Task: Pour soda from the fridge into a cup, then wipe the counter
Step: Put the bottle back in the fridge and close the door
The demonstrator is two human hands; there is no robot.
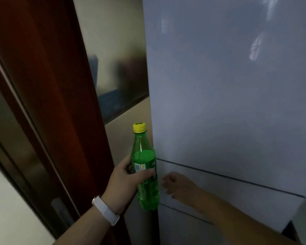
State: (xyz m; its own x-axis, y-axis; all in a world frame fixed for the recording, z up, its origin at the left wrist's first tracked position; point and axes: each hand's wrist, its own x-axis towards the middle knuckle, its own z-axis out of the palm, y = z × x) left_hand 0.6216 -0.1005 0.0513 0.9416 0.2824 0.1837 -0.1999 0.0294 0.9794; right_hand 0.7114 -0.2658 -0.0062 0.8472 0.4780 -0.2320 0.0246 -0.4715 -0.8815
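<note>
Nearest the camera, the left hand (125, 181), with a white band watch (105, 210) at the wrist, is wrapped around the labelled middle of a green translucent plastic soda bottle with a yellow screw cap (146, 167) — thumb across the front of the label, fingers hidden behind. The bottle stands upright, cap on, liquid filling the lower body and reaching up to the shoulder. Just beside it the right hand (177, 185) lies with fingers spread loose against the pale grey glossy fridge door (228, 96), close to the dark seam between the upper and lower doors; it grips nothing, though blur makes it hard to say whether palm or only fingertips touch the panel. Judgement: the fetch step is about done — bottle out, doors appearing closed or nearly so, with the right hand placed to press them home. The next move calls for turning away toward the cup and counter, neither of which is in view, then freeing the right hand to twist off the cap; a carried bottle may fizz, so a slow opening seems wise. Further off, left of the fridge, a dark red-brown wooden door frame (57, 96) runs tall, and beyond it a beige wall (109, 32) with a glossy lower panel showing dim reflections. The room is dim, and no work surface shows.
</note>
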